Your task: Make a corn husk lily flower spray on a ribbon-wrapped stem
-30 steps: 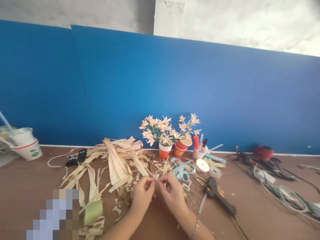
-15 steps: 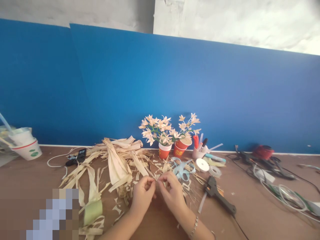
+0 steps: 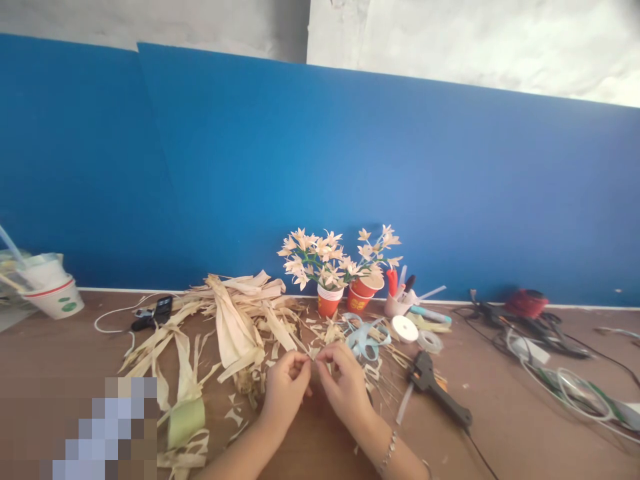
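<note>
My left hand (image 3: pixel 287 383) and my right hand (image 3: pixel 345 381) meet over the middle of the table, each with thumb and forefinger pinched. Whatever sits between their fingertips is pale and too small to name. Just beyond the fingers lie cut scraps of dried husk (image 3: pixel 330 331) and a curled light-blue ribbon (image 3: pixel 367 340). To the left spreads a heap of dried corn husks (image 3: pixel 233 323). Pale husk flowers (image 3: pixel 320 257) on green stems stand in a stack of red paper cups (image 3: pixel 328 303) behind my hands.
A black glue gun (image 3: pixel 440 390) lies right of my right arm. Beyond it are tangled cables (image 3: pixel 560 380). A second red cup (image 3: pixel 361 297), a pen cup (image 3: pixel 397 305) and white tape roll (image 3: pixel 405 329) stand behind. At left are a green roll (image 3: pixel 187 423) and a drink cup (image 3: pixel 59 301).
My hands keep the same pinch in nearly the same place. The whole view has shifted very slightly; nothing on the table has visibly moved.
</note>
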Tool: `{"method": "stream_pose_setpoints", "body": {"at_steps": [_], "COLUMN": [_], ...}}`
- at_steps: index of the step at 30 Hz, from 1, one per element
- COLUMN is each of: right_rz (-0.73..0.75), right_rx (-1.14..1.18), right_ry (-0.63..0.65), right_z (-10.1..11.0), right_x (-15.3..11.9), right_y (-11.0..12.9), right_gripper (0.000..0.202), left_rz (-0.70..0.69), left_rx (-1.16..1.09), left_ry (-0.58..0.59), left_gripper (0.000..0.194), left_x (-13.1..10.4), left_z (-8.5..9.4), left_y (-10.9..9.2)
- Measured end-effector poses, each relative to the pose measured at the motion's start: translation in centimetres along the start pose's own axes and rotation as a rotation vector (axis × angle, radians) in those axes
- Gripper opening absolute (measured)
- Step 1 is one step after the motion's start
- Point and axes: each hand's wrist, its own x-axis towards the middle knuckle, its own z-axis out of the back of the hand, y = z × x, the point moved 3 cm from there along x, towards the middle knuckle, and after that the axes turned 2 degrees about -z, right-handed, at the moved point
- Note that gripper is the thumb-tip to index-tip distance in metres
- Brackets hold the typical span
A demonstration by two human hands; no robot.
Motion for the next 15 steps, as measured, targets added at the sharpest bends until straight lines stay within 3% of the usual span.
{"method": "stream_pose_setpoints", "body": {"at_steps": [15], "right_rz": [0.049], "right_rx": [-0.037], "right_ry": [-0.003], "right_z": [-0.12], "right_x": [-0.17], "right_y": [0.06], "right_gripper": [0.015], "left_rz": [-0.038], "left_rx": [-0.018], "left_ry": [0.020], "left_gripper": [0.016], "left_x": [-0.18], "left_z": [0.05], "left_y": [-0.72]}}
